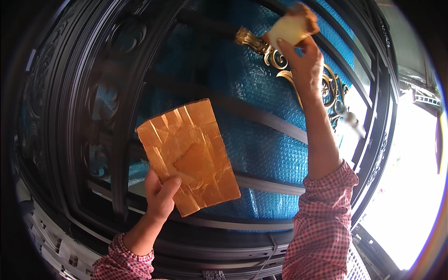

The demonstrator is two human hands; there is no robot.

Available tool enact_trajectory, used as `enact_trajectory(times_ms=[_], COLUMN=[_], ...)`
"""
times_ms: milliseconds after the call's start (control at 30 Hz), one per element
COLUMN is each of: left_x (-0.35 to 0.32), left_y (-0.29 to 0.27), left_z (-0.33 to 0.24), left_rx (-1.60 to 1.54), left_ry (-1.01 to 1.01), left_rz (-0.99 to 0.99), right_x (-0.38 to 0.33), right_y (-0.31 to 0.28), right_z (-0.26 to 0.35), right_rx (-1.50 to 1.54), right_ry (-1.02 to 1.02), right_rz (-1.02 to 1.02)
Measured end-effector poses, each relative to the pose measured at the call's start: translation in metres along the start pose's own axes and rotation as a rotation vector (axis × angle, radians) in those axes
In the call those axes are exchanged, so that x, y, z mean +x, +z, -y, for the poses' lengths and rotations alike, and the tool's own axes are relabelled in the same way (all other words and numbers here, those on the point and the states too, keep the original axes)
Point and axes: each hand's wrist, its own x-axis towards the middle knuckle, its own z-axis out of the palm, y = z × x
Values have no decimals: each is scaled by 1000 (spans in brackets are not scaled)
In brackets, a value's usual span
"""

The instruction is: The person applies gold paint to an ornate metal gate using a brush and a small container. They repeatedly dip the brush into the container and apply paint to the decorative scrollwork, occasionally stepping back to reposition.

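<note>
My left hand (pixel 161 195) grips a gold-coloured piece of cardboard (pixel 210 144) by its lower left edge, thumb on top. Its face is creased, with a darker patch in the middle. My right hand (pixel 308 67) is raised at the upper right, fingers closed on a pale yellow sponge (pixel 290 29) with a brownish-gold far side, blurred by motion. The sponge is by a scrolled metal ornament (pixel 275 58) with gold colouring on its curls and leaf-like end. I cannot tell whether they touch. More gold scrollwork (pixel 329 86) shows beyond my wrist.
Dark metal bars (pixel 261 114) of a large gate or door frame cross the view. Blue bubble wrap (pixel 275 154) lies behind them. Unpainted dark scrollwork (pixel 105 100) is at the left. A bright opening (pixel 396 186) is at the right.
</note>
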Motion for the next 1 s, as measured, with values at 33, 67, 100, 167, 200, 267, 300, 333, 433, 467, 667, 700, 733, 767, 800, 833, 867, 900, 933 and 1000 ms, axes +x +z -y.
enact_trajectory(times_ms=[33, 67, 100, 167, 200, 267, 300, 333, 433, 467, 667, 700, 733, 767, 800, 833, 867, 900, 933, 1000], left_x=[-1, -2, 1, 2, 1, 1, 2, 2, 1, 1, 1, 0, 0, -1, 1, 1, 2, 1, 1, 1], left_y=[-1, -2, -1, -1, -1, -2, -1, -1, -3, -5, -3, -4, -5, -6, -5, -5, -7, -5, -4, -5], left_z=[0, 0, 1, -2, -1, -1, 0, 0, 0, 0, -1, -1, 0, 0, -1, -1, 0, 1, 1, 0], left_rx=[4, -9, -27, -47, -56, -65, -65, -65, -58, -56, -73, -75, -75, -78, -87, -92, -85, -78, -71, -71], left_ry=[1, -17, -17, -27, -32, -33, -28, -22, -27, -25, -3, 3, 11, 18, 18, 19, 25, 30, 35, 23], left_rz=[2, 8, 11, 10, 5, -2, 1, 4, 8, 7, 14, 10, 0, -5, 8, 9, 5, 6, 7, 19], right_x=[-2, -7, -4, 1, 2, 5, 6, 7, 9, 11, 7, 0, -8, -20, -21, -23, -24, -25, -25, -23], right_y=[7, 8, 5, 0, -3, 10, 18, 26, 30, 24, 31, 30, 30, 28, 20, 14, 9, 10, 14, 26], right_z=[-5, -6, -8, -20, -5, 7, 9, 9, 11, 9, 20, 20, 20, 23, 3, 5, 10, 15, 17, 21], right_rx=[81, -44, -168, -259, -128, -145, -125, -217, -247, -253, -226, -298, -365, -407, -426, -437, -448, -417, -456, -532], right_ry=[22, -8, -58, -92, 9, -136, -182, -157, -67, -79, -52, -98, -147, -228, -271, -211, -151, -201, -289, -467], right_rz=[71, 32, -14, -79, -32, -57, -35, -3, -6, -32, 47, 63, 80, 3, -38, -53, -68, -157, -142, -108])
